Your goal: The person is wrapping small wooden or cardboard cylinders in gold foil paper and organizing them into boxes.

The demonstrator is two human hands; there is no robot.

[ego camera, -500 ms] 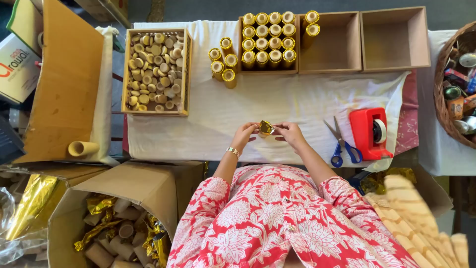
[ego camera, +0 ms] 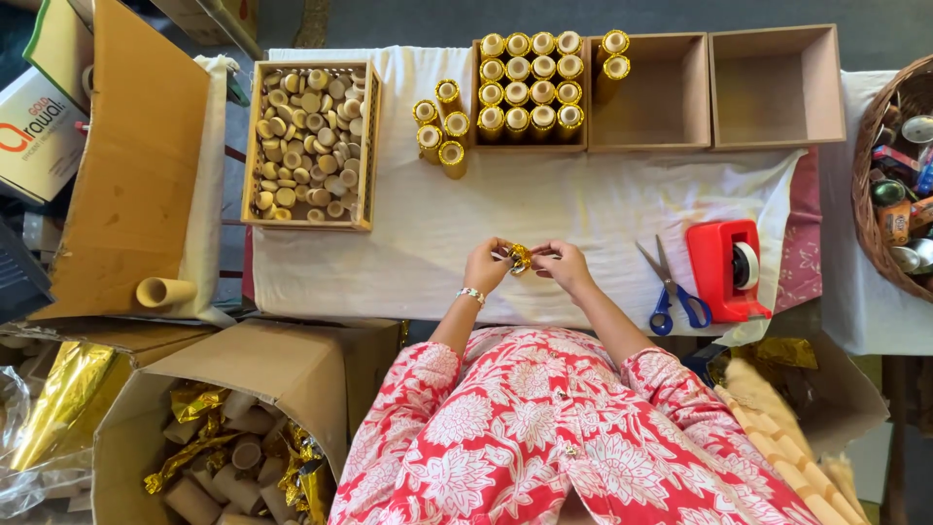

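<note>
Head view: left hand [ego camera: 486,267] and right hand [ego camera: 564,264] both pinch a small gold-wrapped tube [ego camera: 521,258] between closed fingertips above the white cloth [ego camera: 544,209].

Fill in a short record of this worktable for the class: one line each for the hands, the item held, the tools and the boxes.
Left hand: grips the gold-wrapped tube with the right
Right hand: on the tube's other side
Held item: small gold-wrapped tube, above the white cloth
Tools: blue-handled scissors beside a red tape dispenser
Boxes: wooden tray of round caps; box of finished gold tubes; empty box at far right
</note>
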